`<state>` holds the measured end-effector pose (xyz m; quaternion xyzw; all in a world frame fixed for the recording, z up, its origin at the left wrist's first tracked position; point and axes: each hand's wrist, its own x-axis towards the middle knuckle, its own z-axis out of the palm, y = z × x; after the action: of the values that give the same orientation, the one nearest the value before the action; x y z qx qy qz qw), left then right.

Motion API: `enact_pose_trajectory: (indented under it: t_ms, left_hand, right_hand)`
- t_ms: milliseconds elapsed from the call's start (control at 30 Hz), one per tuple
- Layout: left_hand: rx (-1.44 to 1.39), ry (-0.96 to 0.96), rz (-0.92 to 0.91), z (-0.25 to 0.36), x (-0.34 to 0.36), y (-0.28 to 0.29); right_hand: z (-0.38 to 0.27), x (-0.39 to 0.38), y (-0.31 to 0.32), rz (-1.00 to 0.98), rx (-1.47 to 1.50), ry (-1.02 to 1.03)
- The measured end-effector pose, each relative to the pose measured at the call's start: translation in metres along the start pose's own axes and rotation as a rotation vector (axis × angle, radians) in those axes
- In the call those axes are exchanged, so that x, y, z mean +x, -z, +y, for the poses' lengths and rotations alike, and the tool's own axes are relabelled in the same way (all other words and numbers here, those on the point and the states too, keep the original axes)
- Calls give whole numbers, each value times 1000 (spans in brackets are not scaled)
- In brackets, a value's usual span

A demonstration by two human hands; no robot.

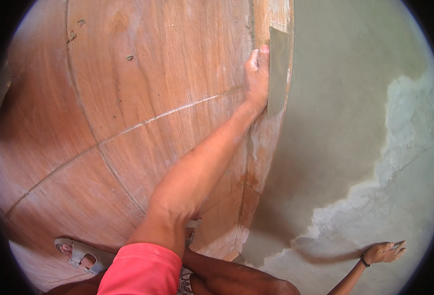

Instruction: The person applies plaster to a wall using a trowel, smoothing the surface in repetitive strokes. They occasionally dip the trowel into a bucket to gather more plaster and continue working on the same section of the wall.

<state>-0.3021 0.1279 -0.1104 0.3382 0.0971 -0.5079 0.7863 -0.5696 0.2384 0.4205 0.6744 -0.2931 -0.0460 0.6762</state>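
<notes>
Reaching up and away from a pink sleeve, my left hand (pixel 257 81) is closed at the side of what looks like a plastering trowel, whose handle is hidden. Its flat grey-green rectangular blade (pixel 279 69) lies along the tiled skirting (pixel 271 132) where floor meets wall. Pale dust or cement whitens the fingertips. Low on the right, my right hand (pixel 385 252), with a dark bracelet at the wrist, has its fingers stretched out, holding nothing. It is in front of the grey wall (pixel 335 108); I cannot tell whether it touches.
Brown wood-look tiles (pixel 153 64) with grey joints and small crumbs of mortar cover the floor. A ragged, paler patch (pixel 364 196) crosses the damp grey wall coat. My sandalled foot (pixel 82 254) and bent knee (pixel 246 278) are close by below.
</notes>
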Motion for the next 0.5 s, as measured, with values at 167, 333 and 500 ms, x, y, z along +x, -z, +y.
enact_pose_trajectory:
  t_ms: [167,333,500]
  left_hand:
    - [-1,-15,18,-16,-11,-5]
    - [18,-69,2,-25,-19,-3]
    - [36,-66,-4,-19,-32,-4]
  right_hand:
    - [5,-3,-2,-6,117,-35]
    - [4,-3,-1,7,44,2]
    - [1,2,1,36,-10,34]
